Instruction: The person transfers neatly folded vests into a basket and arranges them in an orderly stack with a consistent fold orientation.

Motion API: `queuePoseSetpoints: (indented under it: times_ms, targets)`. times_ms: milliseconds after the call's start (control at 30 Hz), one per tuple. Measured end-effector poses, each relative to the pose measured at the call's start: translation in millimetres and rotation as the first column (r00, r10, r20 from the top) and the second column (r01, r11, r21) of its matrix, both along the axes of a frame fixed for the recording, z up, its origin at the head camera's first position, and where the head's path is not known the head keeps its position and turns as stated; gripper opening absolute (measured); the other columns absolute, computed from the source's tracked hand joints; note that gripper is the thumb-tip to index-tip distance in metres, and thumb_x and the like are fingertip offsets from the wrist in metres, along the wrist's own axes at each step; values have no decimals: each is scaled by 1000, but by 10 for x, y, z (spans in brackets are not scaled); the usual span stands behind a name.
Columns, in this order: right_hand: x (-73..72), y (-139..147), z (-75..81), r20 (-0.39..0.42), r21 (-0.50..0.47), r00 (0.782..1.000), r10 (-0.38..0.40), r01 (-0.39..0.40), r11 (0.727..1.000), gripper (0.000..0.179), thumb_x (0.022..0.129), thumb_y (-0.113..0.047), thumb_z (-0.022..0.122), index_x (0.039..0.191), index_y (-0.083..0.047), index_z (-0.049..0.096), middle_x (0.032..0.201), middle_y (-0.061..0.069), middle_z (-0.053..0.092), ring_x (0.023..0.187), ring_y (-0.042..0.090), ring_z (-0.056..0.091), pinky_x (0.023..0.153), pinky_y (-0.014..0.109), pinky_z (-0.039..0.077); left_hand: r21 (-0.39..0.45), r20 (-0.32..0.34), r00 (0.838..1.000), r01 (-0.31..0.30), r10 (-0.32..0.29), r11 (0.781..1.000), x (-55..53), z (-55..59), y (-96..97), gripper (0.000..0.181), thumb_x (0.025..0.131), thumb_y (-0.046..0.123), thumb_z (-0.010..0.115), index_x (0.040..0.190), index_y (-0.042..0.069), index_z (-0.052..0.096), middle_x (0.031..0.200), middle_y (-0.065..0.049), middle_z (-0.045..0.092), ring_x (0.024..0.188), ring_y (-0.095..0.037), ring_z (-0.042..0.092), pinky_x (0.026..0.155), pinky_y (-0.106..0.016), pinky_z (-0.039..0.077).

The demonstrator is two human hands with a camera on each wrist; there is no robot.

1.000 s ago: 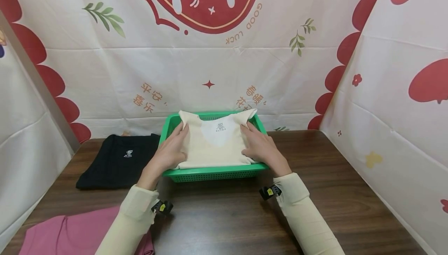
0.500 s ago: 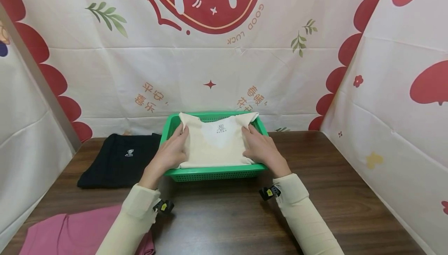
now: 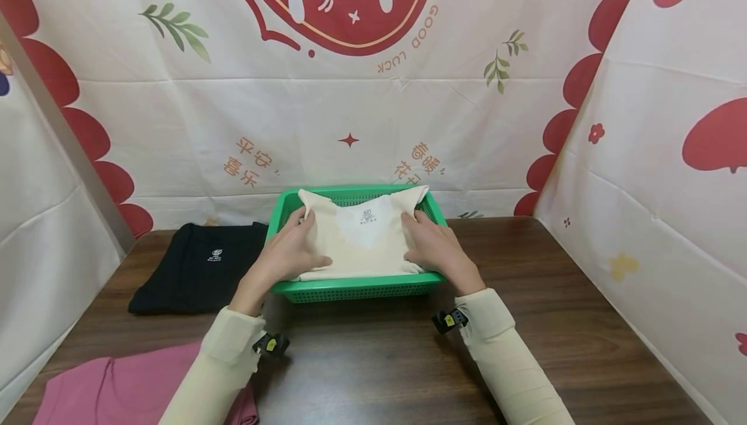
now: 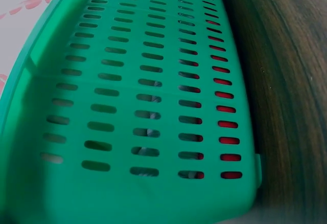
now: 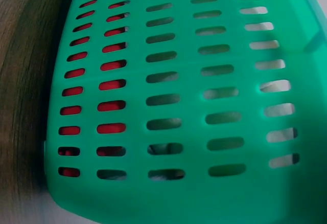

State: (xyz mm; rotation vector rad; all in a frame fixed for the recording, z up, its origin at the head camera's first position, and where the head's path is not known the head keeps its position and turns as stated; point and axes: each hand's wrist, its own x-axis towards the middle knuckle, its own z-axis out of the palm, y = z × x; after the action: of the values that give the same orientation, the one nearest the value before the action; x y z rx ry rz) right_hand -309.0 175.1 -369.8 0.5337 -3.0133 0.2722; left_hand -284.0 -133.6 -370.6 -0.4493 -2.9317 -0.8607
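Note:
A folded cream T-shirt point(image 3: 356, 253), with a neck print on its pale inside, lies in a green plastic basket point(image 3: 358, 291) at the middle of the head view. My left hand point(image 3: 286, 253) holds the shirt's left side, its thumb laid over the cloth. At the opposite side my right hand point(image 3: 434, 243) grips the cloth, thumb on the front face. The shirt's two far corners stand up near the basket's back rim. Some fingertips are hidden by cloth. Both wrist views show only the basket's slotted walls point(image 4: 168, 193) point(image 5: 153, 198), with red material behind the slots.
A folded black T-shirt point(image 3: 192, 276) lies left of the basket on the dark wooden table point(image 3: 362, 360). Nearer the front left is a folded pink garment point(image 3: 128, 379), partly under the left sleeve. A printed cloth backdrop point(image 3: 350, 107) stands right behind the basket.
My left thumb has stretched further right over the shirt. The shirt's far corners have shifted slightly. The right hand stays nearly still, and the basket has not moved.

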Motion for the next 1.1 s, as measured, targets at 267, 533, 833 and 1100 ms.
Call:
queuePoseSetpoints:
  times_ms: [267, 533, 833, 1100]
  targets:
    - [27, -11, 7, 26, 12, 1000, 3, -4, 1000, 92, 89, -35, 80, 161, -4, 32, 155, 26, 43, 112, 35, 63, 87, 52, 55, -109, -22, 1000, 11, -14, 994, 17, -23, 14, 112, 82, 32, 87, 165, 4, 17, 174, -18, 5, 132, -42, 56, 90, -52, 55]
    - [80, -37, 43, 77, -39, 997, 3, 0, 999, 91, 90, -25, 80, 162, -2, 29, 164, 30, 29, 115, 40, 63, 93, 53, 55, -139, -29, 999, 12, -17, 990, 24, -48, 5, 103, 88, 32, 81, 164, 0, 19, 173, -23, 6, 120, -42, 63, 91, -52, 55]
    - [85, -37, 66, 67, -69, 998, 7, -3, 998, 76, 89, -16, 77, 156, -3, 44, 166, 34, 21, 122, 46, 61, 90, 52, 55, -117, -25, 1000, 12, -15, 993, 9, -64, -10, 90, 96, 38, 71, 164, 5, 24, 171, -23, 15, 74, -24, 61, 67, -36, 49]
    - [113, -49, 97, -15, -81, 999, 34, -35, 996, 59, 88, -9, 74, 144, 1, 57, 167, 34, 18, 141, 49, 47, 93, 49, 54, -93, -66, 998, 6, -12, 996, 21, -63, -12, 79, 97, 33, 71, 162, 7, 33, 169, -27, 15, 105, -41, 67, 84, -50, 55]
